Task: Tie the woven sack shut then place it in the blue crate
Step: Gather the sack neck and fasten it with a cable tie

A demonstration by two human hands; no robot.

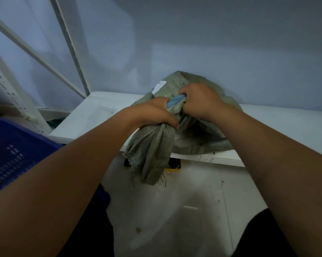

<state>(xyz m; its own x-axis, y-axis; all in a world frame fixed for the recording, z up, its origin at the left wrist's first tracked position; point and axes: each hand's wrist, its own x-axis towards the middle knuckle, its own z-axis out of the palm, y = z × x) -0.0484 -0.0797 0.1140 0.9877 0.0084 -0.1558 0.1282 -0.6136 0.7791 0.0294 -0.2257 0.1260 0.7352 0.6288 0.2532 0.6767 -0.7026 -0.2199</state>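
Green woven sack [177, 89] neck bunched, left hand [154, 113], right hand [199, 101] grips closed on it, fingertips hidden

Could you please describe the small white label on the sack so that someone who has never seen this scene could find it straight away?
Start at the white shelf against the wall, where the grey-green woven sack sits. On the sack's upper left face, just above the left hand, is the white label. It is the only pale, flat rectangular patch on the dull, crumpled fabric.
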